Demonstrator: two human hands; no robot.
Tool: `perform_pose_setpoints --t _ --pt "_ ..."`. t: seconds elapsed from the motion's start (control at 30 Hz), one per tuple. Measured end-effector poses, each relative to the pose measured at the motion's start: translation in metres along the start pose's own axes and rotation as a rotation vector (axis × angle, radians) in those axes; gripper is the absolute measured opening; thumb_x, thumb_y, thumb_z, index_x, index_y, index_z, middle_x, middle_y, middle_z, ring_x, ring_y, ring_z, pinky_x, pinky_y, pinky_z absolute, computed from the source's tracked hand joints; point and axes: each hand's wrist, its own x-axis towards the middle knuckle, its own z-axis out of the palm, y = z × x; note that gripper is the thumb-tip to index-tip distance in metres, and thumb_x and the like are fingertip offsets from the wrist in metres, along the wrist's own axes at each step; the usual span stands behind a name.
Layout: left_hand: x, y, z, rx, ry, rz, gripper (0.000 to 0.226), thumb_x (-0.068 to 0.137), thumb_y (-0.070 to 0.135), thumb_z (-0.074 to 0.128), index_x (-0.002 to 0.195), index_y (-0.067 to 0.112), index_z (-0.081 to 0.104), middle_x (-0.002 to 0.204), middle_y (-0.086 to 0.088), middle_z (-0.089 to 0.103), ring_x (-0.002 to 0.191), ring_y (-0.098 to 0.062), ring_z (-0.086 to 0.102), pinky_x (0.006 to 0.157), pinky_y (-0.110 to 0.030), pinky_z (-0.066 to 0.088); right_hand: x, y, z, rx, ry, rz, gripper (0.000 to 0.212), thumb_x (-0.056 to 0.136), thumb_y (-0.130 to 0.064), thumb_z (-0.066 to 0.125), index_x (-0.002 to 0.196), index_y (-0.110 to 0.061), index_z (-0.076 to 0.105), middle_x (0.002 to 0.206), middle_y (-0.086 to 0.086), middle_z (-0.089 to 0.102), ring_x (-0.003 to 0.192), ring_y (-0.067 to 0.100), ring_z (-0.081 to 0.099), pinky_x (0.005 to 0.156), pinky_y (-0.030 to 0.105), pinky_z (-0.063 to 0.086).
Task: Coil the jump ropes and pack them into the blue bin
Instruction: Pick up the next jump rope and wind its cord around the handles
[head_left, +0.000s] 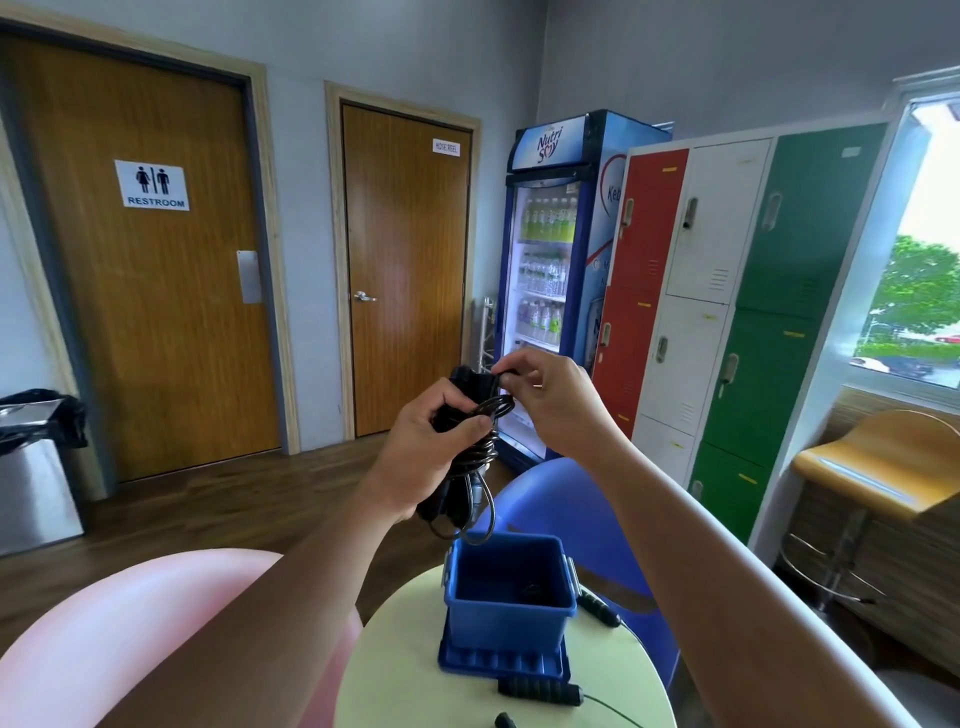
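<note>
While the jump rope (475, 457) is gripped mid-bundle by the left hand (434, 441) above the blue bin (506, 618), a strand is pinched by the right hand (550, 400); cord prob. light, springy: best held at wraps.

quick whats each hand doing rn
Left hand: grips the coiled rope.
Right hand: pinches the same rope near its top.
</note>
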Motion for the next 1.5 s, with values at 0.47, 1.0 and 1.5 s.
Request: perform_pose_setpoints --t 0.47,1.0,1.5 --pt "-0.011 0.006 -0.012 -0.041 -0.001 0.01 0.029 0.088 0.021 0.068 0.102 0.001 0.052 0.108 -0.036 0.058 0.09 -0.042 0.067 0.075 -0.052 0.06 -0.006 -0.004 0.004 0.324 -0.164 0.043 0.018 0.102 -0.01 0.053 0.093 -0.024 0.061 0.084 -0.005 0.07 0.079 0.016 0.066 0.088 0.04 0.057" --pt "-0.004 0.008 0.01 0.002 -0.181 -0.029 0.019 0.092 0.018 0.072 0.097 0.014 0.055 0.098 -0.024 0.062 0.084 -0.039 0.066 0.075 -0.053 0.058 -0.005 -0.016 -0.041 -0.053 -0.282 0.006 0.011 0.104 -0.023 0.052 0.1 -0.026 0.062 0.075 0.012 0.059 0.04 0.007 0.028 0.042 0.017 0.028" --pt "-0.013 0.01 0.016 0.048 -0.172 0.027 0.015 0.089 0.012 0.07 0.098 0.011 0.058 0.093 -0.014 0.07 0.085 -0.037 0.074 0.068 -0.037 0.061 -0.008 0.007 -0.032 0.705 -0.341 0.575 0.019 0.099 -0.016 0.061 0.087 -0.022 0.074 0.069 -0.008 0.061 0.048 0.006 0.035 0.052 0.021 0.027"
